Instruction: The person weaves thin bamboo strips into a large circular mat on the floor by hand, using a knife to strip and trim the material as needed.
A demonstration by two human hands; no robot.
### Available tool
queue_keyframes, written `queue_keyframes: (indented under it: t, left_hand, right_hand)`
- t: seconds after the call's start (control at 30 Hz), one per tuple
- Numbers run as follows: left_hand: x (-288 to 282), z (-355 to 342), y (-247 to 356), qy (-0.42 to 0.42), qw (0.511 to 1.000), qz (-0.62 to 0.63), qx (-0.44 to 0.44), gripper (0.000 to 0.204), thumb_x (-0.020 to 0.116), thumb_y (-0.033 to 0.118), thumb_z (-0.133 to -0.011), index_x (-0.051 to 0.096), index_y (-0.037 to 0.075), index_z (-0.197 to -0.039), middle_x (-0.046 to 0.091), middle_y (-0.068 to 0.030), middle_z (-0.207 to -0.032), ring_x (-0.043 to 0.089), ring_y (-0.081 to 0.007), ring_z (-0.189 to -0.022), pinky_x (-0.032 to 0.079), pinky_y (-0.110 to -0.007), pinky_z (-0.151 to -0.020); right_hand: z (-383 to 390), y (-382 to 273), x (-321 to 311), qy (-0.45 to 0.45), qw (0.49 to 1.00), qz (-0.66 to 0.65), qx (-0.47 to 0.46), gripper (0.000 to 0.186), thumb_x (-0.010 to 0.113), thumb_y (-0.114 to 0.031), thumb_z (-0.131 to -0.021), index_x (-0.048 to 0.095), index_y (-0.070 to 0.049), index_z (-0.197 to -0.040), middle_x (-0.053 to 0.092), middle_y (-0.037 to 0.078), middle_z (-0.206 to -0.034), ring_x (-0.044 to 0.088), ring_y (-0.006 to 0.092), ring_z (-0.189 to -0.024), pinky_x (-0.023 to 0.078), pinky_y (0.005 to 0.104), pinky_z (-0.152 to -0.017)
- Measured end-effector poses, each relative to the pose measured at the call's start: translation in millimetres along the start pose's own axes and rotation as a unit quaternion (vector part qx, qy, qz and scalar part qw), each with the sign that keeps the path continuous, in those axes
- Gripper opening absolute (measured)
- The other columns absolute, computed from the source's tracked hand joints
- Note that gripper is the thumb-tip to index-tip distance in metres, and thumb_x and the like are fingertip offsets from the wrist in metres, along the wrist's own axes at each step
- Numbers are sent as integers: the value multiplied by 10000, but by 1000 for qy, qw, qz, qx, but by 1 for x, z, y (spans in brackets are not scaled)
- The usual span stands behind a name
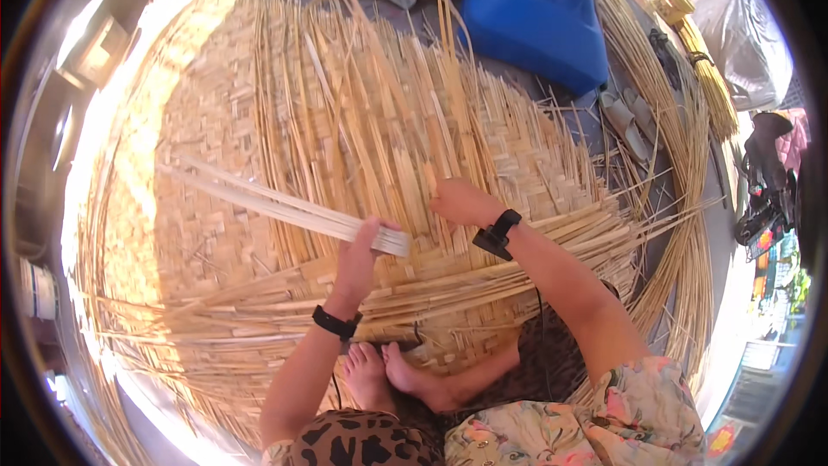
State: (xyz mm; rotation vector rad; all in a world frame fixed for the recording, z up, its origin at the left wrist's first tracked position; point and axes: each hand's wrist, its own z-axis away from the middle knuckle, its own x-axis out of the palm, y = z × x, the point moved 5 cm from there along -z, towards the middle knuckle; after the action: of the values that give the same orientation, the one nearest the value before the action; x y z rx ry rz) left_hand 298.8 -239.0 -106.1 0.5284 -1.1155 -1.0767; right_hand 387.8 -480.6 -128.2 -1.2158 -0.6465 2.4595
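A large woven reed mat (207,78) spreads beneath me, with long loose strips standing out of its weave across the middle. My left hand (360,250) is closed round a bundle of pale flat strips (285,207), which slants up to the left above the mat. To the right of it, my right hand (467,203) is low over the weave. Its fingers are curled at a reed strip (429,174), and the fingertips are partly hidden. A thick band of loose reeds (457,289) lies across the mat below both hands.
A blue plastic jug (539,26) stands at the mat's far edge. Long reeds (681,233) lie along the right side, near a pair of sandals (628,125) and a straw broom (690,34). My bare feet (366,375) rest on the mat's near part.
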Motion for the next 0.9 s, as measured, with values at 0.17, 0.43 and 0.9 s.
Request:
queue_keyframes:
  t: [0.17, 0.43, 0.9]
  left_hand:
    - [10, 2, 7, -3, 1000, -14, -8, 402, 563, 337, -1169, 739, -22, -1207, 756, -104, -1108, 740, -186, -1006, 624, -368, -899]
    - [17, -18, -16, -62, 982, -176, -16, 403, 597, 411, -1164, 776, 58, -1239, 740, -67, -1065, 734, -162, -954, 641, -339, -804]
    - [46, -39, -39, -194, 958, -167, -129, 377, 650, 280, -1131, 630, -32, -1343, 744, -129, -1178, 758, -217, -1070, 646, -371, -944]
  right_hand:
    - [23, -11, -14, -68, 958, -262, 93, 336, 750, -321, -1045, 737, 10, -1103, 729, 37, -903, 722, 161, -827, 580, 370, -724]
    - [60, -20, 3, -31, 953, -301, -12, 307, 812, -276, -1017, 727, -45, -1201, 727, 9, -1006, 681, 114, -945, 563, 324, -780]
    - [117, -195, -99, 31, 858, -379, -345, 378, 655, -269, -1150, 643, -78, -1476, 734, 46, -1237, 693, 131, -1107, 558, 333, -994]
